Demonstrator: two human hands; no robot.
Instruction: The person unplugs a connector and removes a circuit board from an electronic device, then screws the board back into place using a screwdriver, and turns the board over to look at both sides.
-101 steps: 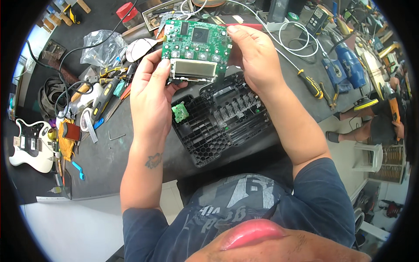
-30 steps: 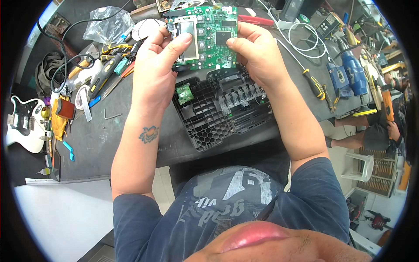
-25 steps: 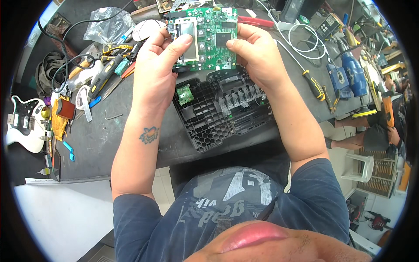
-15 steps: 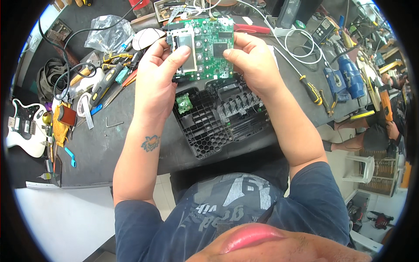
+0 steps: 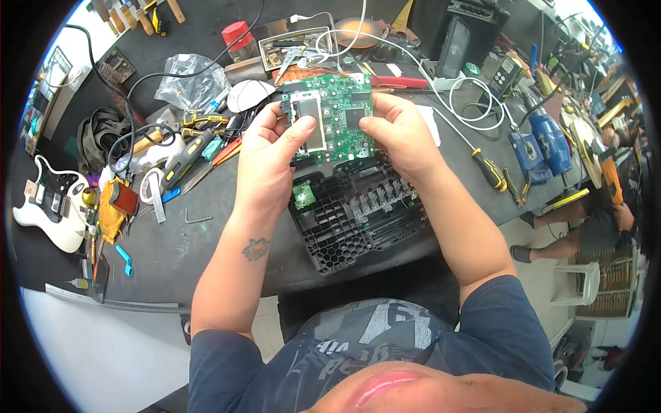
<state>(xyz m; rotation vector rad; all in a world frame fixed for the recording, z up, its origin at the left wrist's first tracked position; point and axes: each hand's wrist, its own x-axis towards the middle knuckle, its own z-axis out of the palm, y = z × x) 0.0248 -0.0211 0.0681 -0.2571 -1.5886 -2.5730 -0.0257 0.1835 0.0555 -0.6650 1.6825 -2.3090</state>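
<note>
A green circuit board (image 5: 339,138) with a small framed display screen (image 5: 314,126) on its left part is held up between my hands. My left hand (image 5: 273,148) grips the board's left edge, its thumb lying on the screen's frame. On the opposite edge my right hand (image 5: 401,134) pinches the board, thumb on top near a dark square chip. Below it on the bench lies an opened black plastic housing (image 5: 337,237) with a honeycomb-patterned corner. A smaller green board (image 5: 303,195) sits in the housing's left side. The fingers under the large board are hidden.
Left of my arm lie an L-shaped hex key (image 5: 198,219), several hand tools and a white guitar-shaped body (image 5: 51,210). To the right are a screwdriver (image 5: 490,171), a white cable (image 5: 475,117) and a blue vise (image 5: 544,141). Another person's legs (image 5: 561,244) show at far right.
The whole scene sits lower in the picture, as the view has shifted upward. Both hands keep the same hold on the circuit board, and its face has tilted slightly.
</note>
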